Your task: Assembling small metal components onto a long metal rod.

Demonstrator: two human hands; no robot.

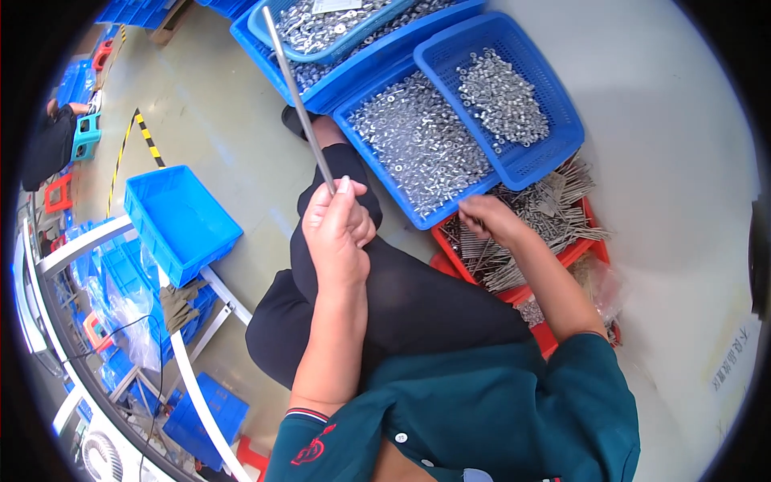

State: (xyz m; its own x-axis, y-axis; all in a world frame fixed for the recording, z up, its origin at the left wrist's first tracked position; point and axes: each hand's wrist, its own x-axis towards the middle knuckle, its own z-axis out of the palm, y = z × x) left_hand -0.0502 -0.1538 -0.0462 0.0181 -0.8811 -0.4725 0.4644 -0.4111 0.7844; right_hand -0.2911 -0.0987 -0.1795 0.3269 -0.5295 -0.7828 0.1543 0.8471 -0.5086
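Note:
My left hand (337, 225) is closed round the lower end of a long, thin metal rod (295, 96), which slants up and to the left. My right hand (491, 218) has its fingers curled together over the near edge of a blue bin (422, 221) and a red bin (459, 255). Whatever those fingers may hold is hidden. Small silvery metal fittings (418, 145) fill the blue bin. Long thin metal screws or rods (510, 269) lie heaped in the red one.
A blue perforated basket (566, 132) of small metal nuts overlaps the fittings bin. Farther back, a light blue basket (353, 46) holds more metal parts. To the left, an empty blue crate (181, 217) rests by a white frame (229, 297). A wall (675, 201) rises at the right.

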